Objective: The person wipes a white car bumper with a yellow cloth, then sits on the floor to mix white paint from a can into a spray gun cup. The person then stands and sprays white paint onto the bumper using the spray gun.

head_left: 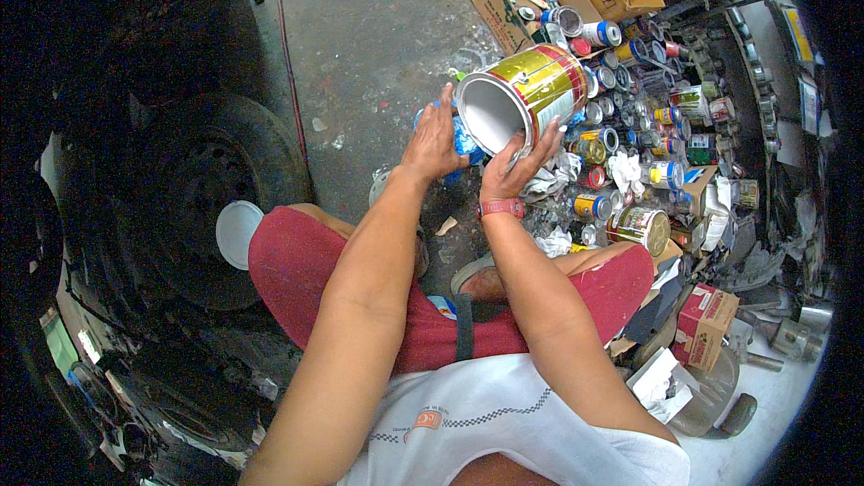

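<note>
Head view: Both hands at a big gold paint can

From where I stand, the paint can (551, 79) is tipped on its side in front of the seated person, its round mouth facing back toward them and its inside coated white. Its label mixes gold, red and white; there is small print on the white part, too fine to make out from here. The right hand (520, 168) grips the can at the lower rim, fingers along the outer wall. The left hand (434, 140) is beside the mouth, fingers stretched out, up against some crumpled blue material (464, 140); I cannot tell whether it grips that. A red wristband (500, 208) circles the right wrist.

Just to the right, small cans (591, 207) crowd the floor, many labelled in blue and yellow, with white crumpled paper (625, 171) among them. A second gold can (640, 229) lies near the right knee. Beyond, an open cardboard box (493, 11) carries dark lettering, and a red-and-white carton (706, 328) behind the right knee is printed too. A white shirt (504, 409) bears an orange patch. Off left, a pale round lid (238, 234) sits by a tyre (270, 148).
</note>
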`<state>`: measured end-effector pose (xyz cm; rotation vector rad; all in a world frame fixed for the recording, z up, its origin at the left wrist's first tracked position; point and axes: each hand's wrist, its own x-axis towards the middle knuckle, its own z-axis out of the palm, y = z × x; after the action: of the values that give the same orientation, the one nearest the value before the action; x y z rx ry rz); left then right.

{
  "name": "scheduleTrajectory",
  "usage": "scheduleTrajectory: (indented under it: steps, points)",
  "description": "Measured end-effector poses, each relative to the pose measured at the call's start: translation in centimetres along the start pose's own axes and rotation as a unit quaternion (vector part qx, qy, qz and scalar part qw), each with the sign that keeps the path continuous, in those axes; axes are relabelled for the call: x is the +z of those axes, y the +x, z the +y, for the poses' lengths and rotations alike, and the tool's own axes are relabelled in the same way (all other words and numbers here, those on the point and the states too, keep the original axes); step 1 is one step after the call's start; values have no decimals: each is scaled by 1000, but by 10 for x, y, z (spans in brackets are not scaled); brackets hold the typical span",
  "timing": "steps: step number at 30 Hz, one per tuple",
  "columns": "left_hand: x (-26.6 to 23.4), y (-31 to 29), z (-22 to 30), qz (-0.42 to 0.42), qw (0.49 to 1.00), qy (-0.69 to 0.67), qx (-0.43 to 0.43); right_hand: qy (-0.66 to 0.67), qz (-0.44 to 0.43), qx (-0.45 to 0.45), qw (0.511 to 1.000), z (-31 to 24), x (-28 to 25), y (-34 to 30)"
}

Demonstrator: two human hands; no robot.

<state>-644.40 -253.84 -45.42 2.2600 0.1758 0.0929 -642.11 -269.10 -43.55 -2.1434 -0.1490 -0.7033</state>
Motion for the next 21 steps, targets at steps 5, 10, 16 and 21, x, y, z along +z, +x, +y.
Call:
scheduleTrajectory:
  steps: [5, 10, 16, 21]
  points:
    - [1, 0, -2, -10, 1000, -12, -10, 7, -1, 3, 1000, -1, 0, 0]
    - [1, 0, -4, 10, 1000, -19, 14, 11, -1, 2, 1000, -2, 0, 0]
    - [1, -1, -4, 12, 999, -22, 20, 12, -2, 7, 1000, -3, 0, 0]
    - [0, -1, -2, 12, 1000, -19, 20, 0, -6, -5, 1000, 0, 0, -1]
